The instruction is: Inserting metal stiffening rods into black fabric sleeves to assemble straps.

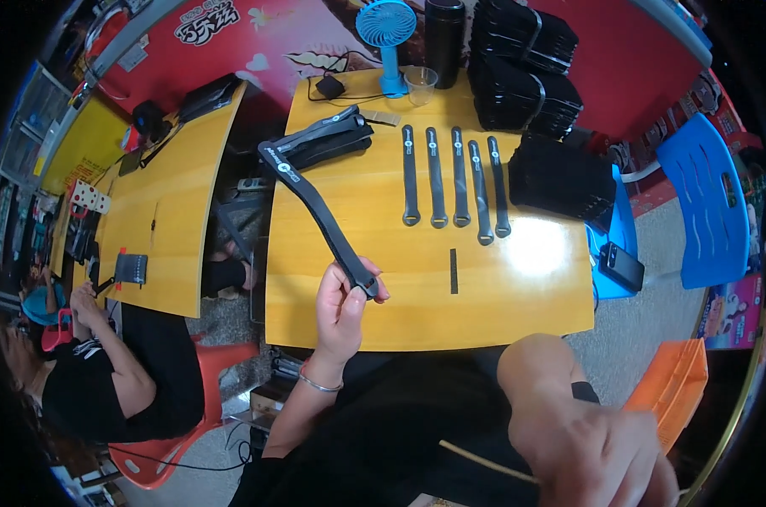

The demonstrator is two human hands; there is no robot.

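Note:
My left hand (342,314) pinches the slotted end of a long black strap (319,207) above the front of the table. From there the strap runs up and left, bending near a bundle of black straps (328,139). My right hand (602,452) is low at the right, close to the camera, with fingers curled downward and their tips hidden. A thin tan cord (484,460) reaches toward it; whether the hand grips the cord is unclear. Several black straps with slotted ends (438,177) lie side by side on the table, with a short black strip (454,270) nearer me.
The yellow table (383,325) also bears a blue fan (389,42), a clear cup (421,84), a black bottle (444,42) and stacked black bundles (526,84). Blue chairs (708,203) and an orange crate (666,393) stand right. Another person (112,372) sits left.

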